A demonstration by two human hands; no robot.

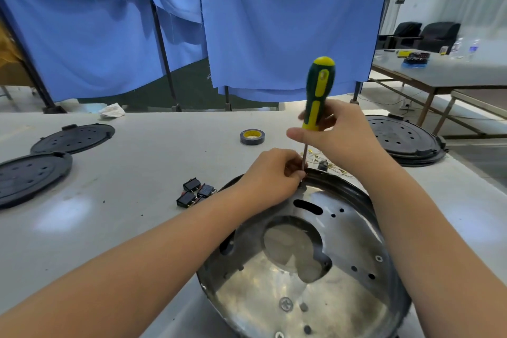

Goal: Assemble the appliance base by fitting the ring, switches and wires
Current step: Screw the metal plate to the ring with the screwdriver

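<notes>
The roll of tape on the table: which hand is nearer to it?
Left. The left hand sits just below the roll of tape; the right hand is farther, off to its right.

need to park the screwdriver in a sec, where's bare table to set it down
Widest bare patch: the table between the black round covers at left, the tape roll and the rocker switches. Another strip lies along the near left, under the left forearm. Crowded: behind the metal base, where the wires lie, and the right edge by the stacked covers.

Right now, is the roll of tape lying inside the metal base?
No, the roll of tape lies on the table, beyond the metal base.
</notes>
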